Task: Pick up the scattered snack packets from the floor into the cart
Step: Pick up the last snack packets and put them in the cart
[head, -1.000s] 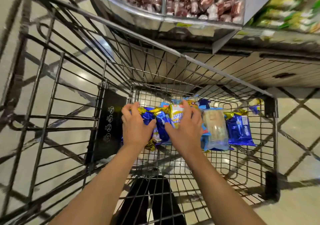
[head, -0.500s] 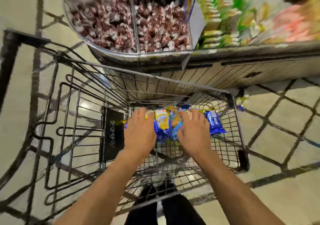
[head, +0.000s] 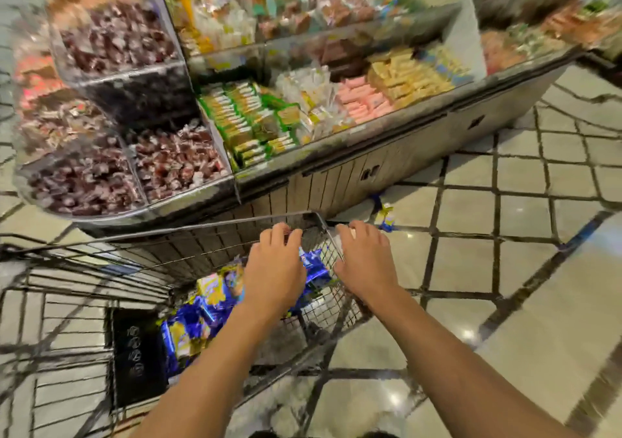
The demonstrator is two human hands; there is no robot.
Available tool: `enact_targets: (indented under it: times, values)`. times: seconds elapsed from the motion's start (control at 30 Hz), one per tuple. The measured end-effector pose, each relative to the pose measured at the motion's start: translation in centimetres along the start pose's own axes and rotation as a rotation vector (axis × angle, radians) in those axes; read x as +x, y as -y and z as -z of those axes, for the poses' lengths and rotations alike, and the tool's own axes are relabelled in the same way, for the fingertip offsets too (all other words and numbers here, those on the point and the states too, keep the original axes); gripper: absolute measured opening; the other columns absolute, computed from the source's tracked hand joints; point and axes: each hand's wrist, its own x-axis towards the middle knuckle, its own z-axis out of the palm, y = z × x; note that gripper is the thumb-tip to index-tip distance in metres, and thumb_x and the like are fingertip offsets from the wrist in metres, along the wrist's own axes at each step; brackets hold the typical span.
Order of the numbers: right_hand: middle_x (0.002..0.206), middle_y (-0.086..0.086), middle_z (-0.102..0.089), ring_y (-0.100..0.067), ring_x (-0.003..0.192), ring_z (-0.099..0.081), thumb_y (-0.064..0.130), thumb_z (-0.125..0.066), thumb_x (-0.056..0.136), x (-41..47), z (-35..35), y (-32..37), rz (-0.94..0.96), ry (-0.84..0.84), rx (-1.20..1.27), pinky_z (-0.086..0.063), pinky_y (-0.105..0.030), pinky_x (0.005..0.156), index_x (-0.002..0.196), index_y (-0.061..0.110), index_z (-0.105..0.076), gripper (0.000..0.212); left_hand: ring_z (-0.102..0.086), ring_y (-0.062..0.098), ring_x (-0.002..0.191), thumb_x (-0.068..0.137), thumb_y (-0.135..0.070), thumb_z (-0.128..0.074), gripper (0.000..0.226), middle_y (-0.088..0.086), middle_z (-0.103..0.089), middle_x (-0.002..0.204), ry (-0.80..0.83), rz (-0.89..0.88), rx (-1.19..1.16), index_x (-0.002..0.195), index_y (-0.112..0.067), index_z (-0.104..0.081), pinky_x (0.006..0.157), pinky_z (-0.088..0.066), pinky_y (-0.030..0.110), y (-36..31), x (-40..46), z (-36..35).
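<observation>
While both hands hang over the cart's far corner, nothing is being carried.
Left hand: left hand [head: 274,266] over the basket interior, fingers loosely bent, tips near the top rim wire; holds nothing, relaxed and unclenched.
Right hand: right hand [head: 365,262] just outside the right wall, fingers spread and loosely curved, empty; contact with the wire cannot be told, frame is blurred.
Cart: black wire-mesh shopping cart [head: 202,235] parked against the display base, so the drop is short.
Packets in cart: pile of blue and yellow foil snack packets [head: 202,313] on the basket floor, bunched at the left-hand side beside the black plastic flap panel [head: 136,353].
Packet on floor: small blue and yellow snack packet [head: 385,217] on the tiled floor [head: 505,269], just beyond the cart's far right corner, near the right fingertips; likely the next target.
Display: clear acrylic candy bins [head: 134,168] and shelf of wrapped sweets behind the cart; not part of the task.
Progress: judged mostly done, at least one packet left out.
Risk: reaching past the rim may snag the wire.
</observation>
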Motion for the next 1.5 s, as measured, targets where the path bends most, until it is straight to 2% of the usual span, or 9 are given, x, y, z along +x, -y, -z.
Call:
enact_targets:
  times: [0.1,0.23,0.4,0.53,0.73,1.07,1.23,1.5]
  values:
    - [0.137,-0.006,-0.046,-0.027,0.126,-0.042,0.034,-0.064,0.081,-1.0,0.4,-6.5,-0.036,-0.011,0.062,-0.035,-0.040,0.105,0.137,0.024,-0.045,0.061,-0.054,0.032,0.106,0.073,-0.024,-0.068,0.053,0.008,-0.052,0.125,0.003,0.024,-0.020,0.125,-0.017,-0.056,0.079,-0.049,0.042,-6.9,1.0,-0.7]
    - [0.136,-0.009,-0.047,-0.030,0.124,-0.044,0.031,-0.065,0.079,-2.3,1.2,-15.3,-0.057,-0.025,0.095,-0.039,-0.043,0.101,0.134,0.023,-0.048,0.059,-0.048,0.033,0.114,0.081,-0.025,-0.063,0.054,0.007,-0.046,0.132,0.002,0.026,-0.018,0.133,-0.018,-0.050,0.087,-0.046,0.042,-16.0,3.4,-1.7]
    - [0.145,-0.008,-0.038,-0.029,0.131,-0.036,0.034,-0.062,0.086,-2.7,2.8,-25.5,-0.093,-0.057,0.103,-0.038,-0.044,0.105,0.138,0.025,-0.041,0.057,-0.044,0.032,0.122,0.086,-0.027,-0.060,0.056,0.009,-0.041,0.139,-0.017,0.001,-0.034,0.140,-0.018,-0.043,0.096,-0.043,0.042,-25.6,7.0,-2.7]
    - [0.141,-0.006,-0.039,-0.028,0.127,-0.039,0.033,-0.061,0.086,-1.9,4.0,-31.6,-0.111,-0.089,0.117,-0.039,-0.041,0.102,0.137,0.024,-0.042,0.055,-0.044,0.030,0.121,0.086,-0.027,-0.061,0.057,0.007,-0.042,0.137,-0.024,-0.033,-0.060,0.140,-0.019,-0.042,0.095,-0.045,0.042,-31.4,9.7,-3.4]
    - [0.144,-0.008,-0.037,-0.028,0.130,-0.037,0.032,-0.062,0.087,2.2,3.1,-38.4,-0.091,-0.042,0.152,-0.037,-0.042,0.104,0.139,0.024,-0.040,0.056,-0.047,0.027,0.117,0.088,-0.031,-0.060,0.055,0.005,-0.043,0.136,-0.003,-0.075,-0.042,0.139,-0.020,-0.043,0.090,-0.046,0.037,-36.7,15.1,-6.6]
    - [0.149,-0.007,-0.029,-0.027,0.132,-0.033,0.031,-0.059,0.089,12.2,2.3,-50.4,-0.128,0.065,0.180,-0.037,-0.039,0.103,0.143,0.024,-0.038,0.058,-0.048,0.030,0.113,0.087,-0.028,-0.060,0.052,0.005,-0.043,0.132,0.061,-0.040,-0.136,0.136,-0.018,-0.046,0.086,-0.047,0.039,-45.4,30.2,-11.5]
    - [0.151,-0.008,-0.024,-0.028,0.132,-0.034,0.032,-0.062,0.087,18.8,3.8,-56.3,-0.124,0.014,0.200,-0.039,-0.039,0.103,0.138,0.022,-0.041,0.055,-0.046,0.027,0.118,0.091,-0.033,-0.058,0.055,0.005,-0.042,0.135,0.061,-0.031,-0.083,0.141,-0.019,-0.040,0.090,-0.045,0.039,-49.2,38.2,-11.4]
    - [0.141,-0.003,-0.034,-0.024,0.127,-0.036,0.034,-0.060,0.087,29.3,3.0,-67.2,-0.067,0.036,0.294,-0.042,-0.039,0.100,0.139,0.025,-0.041,0.056,-0.046,0.027,0.117,0.090,-0.030,-0.055,0.052,0.006,-0.044,0.134,0.063,0.040,-0.097,0.140,-0.019,-0.041,0.090,-0.044,0.037,-56.5,49.3,-14.1]
